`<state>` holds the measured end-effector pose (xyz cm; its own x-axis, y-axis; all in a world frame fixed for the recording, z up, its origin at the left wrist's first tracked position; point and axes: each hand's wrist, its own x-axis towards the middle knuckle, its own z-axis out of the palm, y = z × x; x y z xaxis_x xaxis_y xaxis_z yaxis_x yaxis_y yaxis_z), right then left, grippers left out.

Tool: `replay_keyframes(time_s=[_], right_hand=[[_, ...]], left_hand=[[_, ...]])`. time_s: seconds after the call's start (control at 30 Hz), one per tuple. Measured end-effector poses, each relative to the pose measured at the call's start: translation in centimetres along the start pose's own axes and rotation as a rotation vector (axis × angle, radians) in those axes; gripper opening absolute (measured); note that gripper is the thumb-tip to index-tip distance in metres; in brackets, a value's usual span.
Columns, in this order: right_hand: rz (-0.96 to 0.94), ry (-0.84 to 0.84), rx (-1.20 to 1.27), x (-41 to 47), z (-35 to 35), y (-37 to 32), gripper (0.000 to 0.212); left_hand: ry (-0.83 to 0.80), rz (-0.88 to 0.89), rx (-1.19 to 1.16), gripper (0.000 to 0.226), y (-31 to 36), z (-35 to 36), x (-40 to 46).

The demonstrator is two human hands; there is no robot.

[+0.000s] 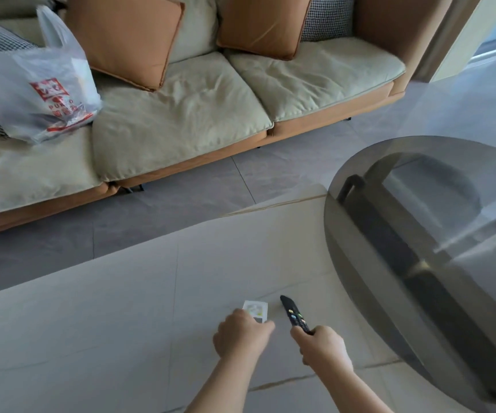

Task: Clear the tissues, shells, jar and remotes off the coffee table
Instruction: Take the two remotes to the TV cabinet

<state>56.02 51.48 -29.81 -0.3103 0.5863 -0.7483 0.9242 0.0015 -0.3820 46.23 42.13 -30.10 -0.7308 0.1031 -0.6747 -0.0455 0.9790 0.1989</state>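
Smoked glass on the round surface [360, 263] looks bare as far as it shows. Your hands each clutch a remote: left hand [239, 333] the white remote [257, 310], right hand [324, 345] the black remote [294, 314]. Only putting these away seems left.
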Motion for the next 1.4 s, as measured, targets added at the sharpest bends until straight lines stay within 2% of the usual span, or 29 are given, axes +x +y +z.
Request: replay_keyframes(time_s=[0.27, 0.37, 0.53, 0.83, 0.93, 1.1, 1.27, 1.4], right_hand=[[0.021, 0.041, 0.077, -13.5, -5.2, 4.1, 0.031], [0.05, 0.113, 0.089, -19.3, -7.1, 6.3, 0.032], [0.082, 0.243, 0.232, -28.4, -9.5, 11.1, 0.018], [0.136, 0.492, 0.528, -41.4, -10.7, 20.7, 0.012], [0.19, 0.551, 0.642, -45.3, -10.3, 24.1, 0.02], [0.32, 0.675, 0.735, -51.9, -8.1, 30.7, 0.011], [0.421, 0.772, 0.896, -58.4, -3.3, 37.1, 0.012], [0.503, 0.85, 1.092, -63.6, 2.2, 42.0, 0.016]], left_hand=[[-0.06, 0.16, 0.138, 0.055, -1.5, -3.4, -12.9], [-0.074, 0.263, 0.232, 0.059, -2.1, -4.7, -17.9], [-0.089, 0.48, 0.353, 0.062, -2.8, -5.7, -25.8], [-0.137, 0.831, 0.583, 0.067, -2.9, -2.5, -39.1], [-0.17, 0.92, 0.649, 0.067, -3.5, -0.2, -43.0], [-0.188, 1.096, 0.784, 0.069, -5.5, 3.9, -49.7], [-0.215, 1.237, 0.913, 0.071, -9.8, 8.1, -56.3], [-0.3, 1.339, 1.023, 0.062, -14.5, 11.7, -61.7]])
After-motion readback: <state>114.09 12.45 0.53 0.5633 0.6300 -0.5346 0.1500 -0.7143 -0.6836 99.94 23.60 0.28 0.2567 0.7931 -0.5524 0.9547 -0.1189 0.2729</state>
